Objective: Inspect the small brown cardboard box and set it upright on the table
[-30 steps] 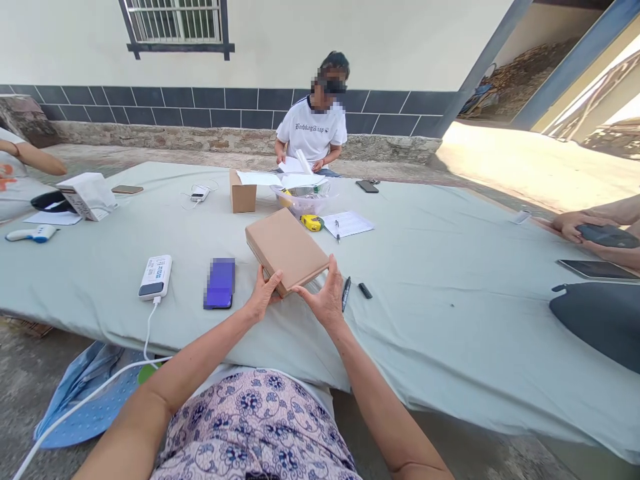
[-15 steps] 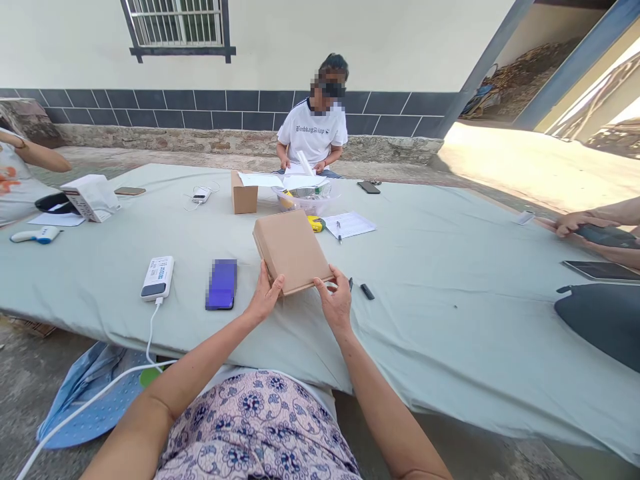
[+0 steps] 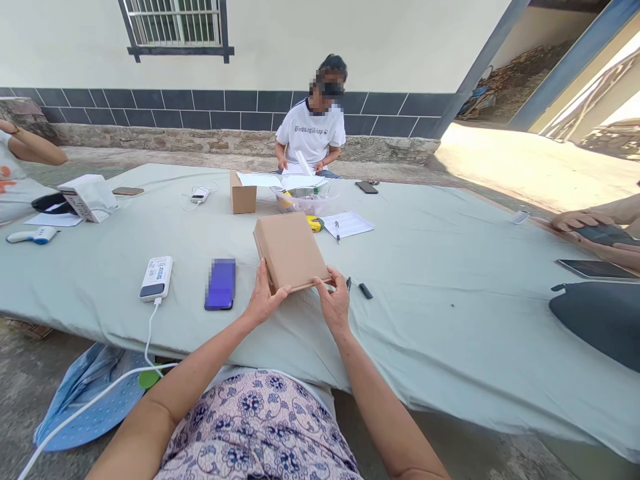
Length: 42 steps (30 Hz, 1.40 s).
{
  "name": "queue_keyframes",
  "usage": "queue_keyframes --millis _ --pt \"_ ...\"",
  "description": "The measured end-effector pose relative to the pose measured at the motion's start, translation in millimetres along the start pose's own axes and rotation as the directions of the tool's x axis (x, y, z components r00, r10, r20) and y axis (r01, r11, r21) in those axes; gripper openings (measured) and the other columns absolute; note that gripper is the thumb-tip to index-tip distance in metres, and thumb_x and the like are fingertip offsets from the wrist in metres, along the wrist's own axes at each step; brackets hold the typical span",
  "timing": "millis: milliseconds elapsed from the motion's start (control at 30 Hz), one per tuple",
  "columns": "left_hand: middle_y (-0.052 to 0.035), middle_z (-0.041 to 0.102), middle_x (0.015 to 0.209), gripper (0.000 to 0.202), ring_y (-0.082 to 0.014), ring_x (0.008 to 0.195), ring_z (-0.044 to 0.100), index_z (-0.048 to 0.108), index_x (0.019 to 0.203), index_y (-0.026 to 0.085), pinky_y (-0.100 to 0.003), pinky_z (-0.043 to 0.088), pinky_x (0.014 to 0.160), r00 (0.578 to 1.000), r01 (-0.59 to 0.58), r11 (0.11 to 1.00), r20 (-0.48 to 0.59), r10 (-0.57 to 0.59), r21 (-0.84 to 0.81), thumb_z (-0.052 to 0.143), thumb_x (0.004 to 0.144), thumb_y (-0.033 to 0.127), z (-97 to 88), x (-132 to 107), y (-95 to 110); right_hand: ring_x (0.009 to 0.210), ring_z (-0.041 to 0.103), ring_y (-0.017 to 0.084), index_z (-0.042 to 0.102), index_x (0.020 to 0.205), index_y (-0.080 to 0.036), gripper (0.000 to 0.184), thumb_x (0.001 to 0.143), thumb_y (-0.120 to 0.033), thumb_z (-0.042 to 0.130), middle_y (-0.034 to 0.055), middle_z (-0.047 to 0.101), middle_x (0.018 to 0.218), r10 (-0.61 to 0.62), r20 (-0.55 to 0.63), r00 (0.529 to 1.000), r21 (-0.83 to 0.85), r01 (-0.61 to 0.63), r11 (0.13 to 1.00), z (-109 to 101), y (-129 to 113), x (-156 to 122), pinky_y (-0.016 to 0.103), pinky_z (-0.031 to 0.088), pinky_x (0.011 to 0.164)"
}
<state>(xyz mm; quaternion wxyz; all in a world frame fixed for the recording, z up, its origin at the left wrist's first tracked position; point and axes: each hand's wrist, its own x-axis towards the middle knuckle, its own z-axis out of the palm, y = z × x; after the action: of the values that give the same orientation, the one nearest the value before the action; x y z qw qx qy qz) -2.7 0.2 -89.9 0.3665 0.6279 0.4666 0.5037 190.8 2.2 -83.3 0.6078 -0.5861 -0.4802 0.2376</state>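
Observation:
A closed brown cardboard box (image 3: 293,250) is held between my two hands, tilted over the cloth-covered table (image 3: 430,347). My left hand (image 3: 264,297) grips its near left corner, thumb along the front edge. At the near right corner, my right hand (image 3: 334,297) pinches the edge between thumb and fingers. The underside of the box and some fingertips are hidden. Just right of my right hand lies a small black object (image 3: 365,291) like a cap. A phone with a purple screen (image 3: 221,284) lies left of my left hand.
A white power bank (image 3: 156,278) with a cable lies at left. Beyond the box are a clear plastic basin (image 3: 313,200), a small carton (image 3: 243,198), a yellow tape measure (image 3: 315,224) and a paper with a pen (image 3: 349,225). A person (image 3: 311,130) sits opposite; others sit at both sides.
My left thumb has slid slightly right along the near edge of the box. The box has barely shifted, and both hands keep hold of it.

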Motion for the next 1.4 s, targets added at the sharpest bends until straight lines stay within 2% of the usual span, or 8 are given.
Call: queue_keyframes --millis 67,167,333,433,567,900,1100,1400 --pt "-0.0143 0.018 0.172 0.092 -0.0317 0.159 0.015 0.014 0.163 0.022 -0.052 0.019 0.129 0.999 0.007 0.999 -0.038 -0.006 0.033 0.063 0.091 0.051 3.2 -3.2 2.4 0.101 0.060 0.025 0.062 0.124 -0.019 0.066 0.074 -0.062 0.066 0.0148 0.064 0.128 -0.018 -0.002 1.000 0.003 0.018 1.000 1.1 1.7 0.2 0.036 0.051 0.076" --pt "-0.0145 0.029 0.168 0.078 -0.0298 0.157 0.026 0.024 0.161 0.020 -0.049 0.024 0.128 0.997 0.010 0.999 -0.081 -0.008 0.031 0.055 0.096 0.051 4.6 -2.7 4.3 0.100 0.060 0.024 0.062 0.125 -0.019 0.065 0.076 -0.062 0.064 0.0152 0.063 0.127 -0.053 -0.001 0.999 0.010 0.053 0.999 2.1 5.5 0.9 0.037 0.052 0.076" --pt "-0.0124 0.048 0.159 0.074 -0.0302 0.149 0.042 0.034 0.158 0.023 -0.048 0.032 0.124 0.999 0.015 0.999 -0.040 -0.014 0.045 0.050 0.097 0.060 -3.5 3.5 1.3 0.099 0.060 0.023 0.064 0.127 -0.018 0.063 0.084 -0.062 0.056 0.0122 0.066 0.114 -0.122 0.007 0.993 -0.009 0.122 0.992 0.7 10.1 2.5 0.041 0.053 0.088" --pt "-0.0121 0.048 0.158 0.075 -0.0299 0.148 0.043 0.035 0.158 0.023 -0.046 0.035 0.122 0.999 -0.022 0.997 -0.028 0.024 0.069 0.046 0.097 0.065 -7.5 4.1 -3.1 0.099 0.060 0.022 0.065 0.130 -0.018 0.061 0.088 -0.060 0.050 0.0100 0.066 0.109 -0.165 0.022 0.986 -0.033 0.165 0.986 -0.9 10.2 3.0 0.044 0.050 0.097" --pt "-0.0121 0.043 0.162 0.076 -0.0293 0.149 0.042 0.033 0.159 0.022 -0.045 0.035 0.122 0.998 -0.065 0.991 -0.007 0.066 0.113 0.039 0.098 0.067 -10.1 4.2 -10.9 0.100 0.059 0.022 0.064 0.132 -0.021 0.057 0.092 -0.058 0.046 0.0093 0.066 0.106 -0.195 0.047 0.980 -0.056 0.198 0.979 -1.2 10.9 2.4 0.042 0.051 0.094" --pt "-0.0147 0.064 0.141 0.062 -0.0292 0.124 0.064 0.040 0.156 0.021 -0.046 0.046 0.109 1.000 0.021 0.975 -0.002 -0.021 0.220 0.049 0.100 0.043 -10.8 6.6 -24.5 0.092 0.059 0.019 0.062 0.133 -0.022 0.056 0.090 -0.054 0.048 0.0078 0.065 0.108 -0.140 0.052 0.989 -0.044 0.143 0.989 3.1 23.8 1.1 0.041 0.053 0.090" --pt "-0.0159 0.062 0.142 0.064 -0.0276 0.120 0.065 0.036 0.157 0.018 -0.045 0.047 0.108 1.000 0.011 0.974 0.005 -0.012 0.228 0.048 0.099 0.041 -9.4 4.1 -25.9 0.093 0.060 0.019 0.064 0.128 -0.021 0.053 0.089 -0.054 0.050 0.0093 0.066 0.111 -0.125 0.011 0.992 -0.012 0.125 0.992 5.0 24.8 -1.6 0.040 0.054 0.089" --pt "-0.0143 0.054 0.152 0.062 -0.0288 0.133 0.056 0.039 0.155 0.019 -0.047 0.043 0.114 0.999 -0.042 0.976 0.012 0.041 0.216 0.051 0.097 0.038 -9.0 7.0 -33.0 0.095 0.060 0.022 0.062 0.125 -0.020 0.047 0.091 -0.050 0.048 0.0127 0.064 0.115 -0.123 -0.055 0.991 -0.008 0.123 0.992 14.6 23.6 -12.1 0.038 0.054 0.081"
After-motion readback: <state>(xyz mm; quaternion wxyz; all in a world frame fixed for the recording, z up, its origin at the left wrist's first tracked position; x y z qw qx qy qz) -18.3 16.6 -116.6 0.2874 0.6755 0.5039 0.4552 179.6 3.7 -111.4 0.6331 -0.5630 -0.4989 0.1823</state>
